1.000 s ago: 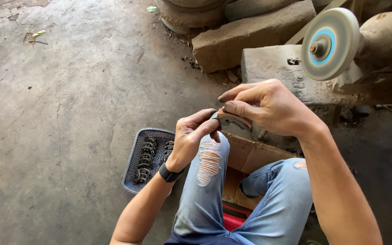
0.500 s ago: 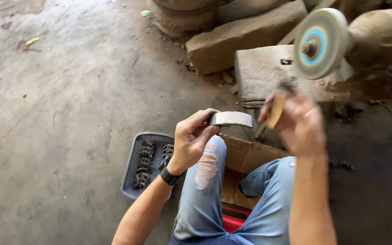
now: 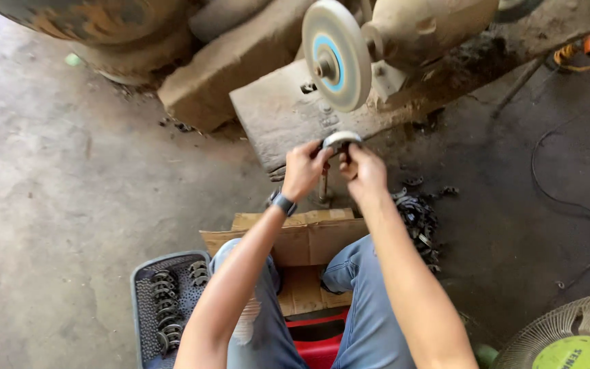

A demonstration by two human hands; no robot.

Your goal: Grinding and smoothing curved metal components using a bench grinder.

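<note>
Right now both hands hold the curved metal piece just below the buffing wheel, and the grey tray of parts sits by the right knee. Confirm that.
Not quite. The left hand and right hand do hold the curved metal piece just below the buffing wheel, but the head view shows the grey tray by the left knee.

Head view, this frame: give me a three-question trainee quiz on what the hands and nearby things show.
1. True or false: both the left hand and the right hand grip the curved metal piece.
2. What hangs just above that piece?
A. buffing wheel
B. a hammer
C. a lamp
3. What does the grey tray by the left leg hold?

Key: 1 true; 2 A; 3 rows of similar curved metal parts.
</note>
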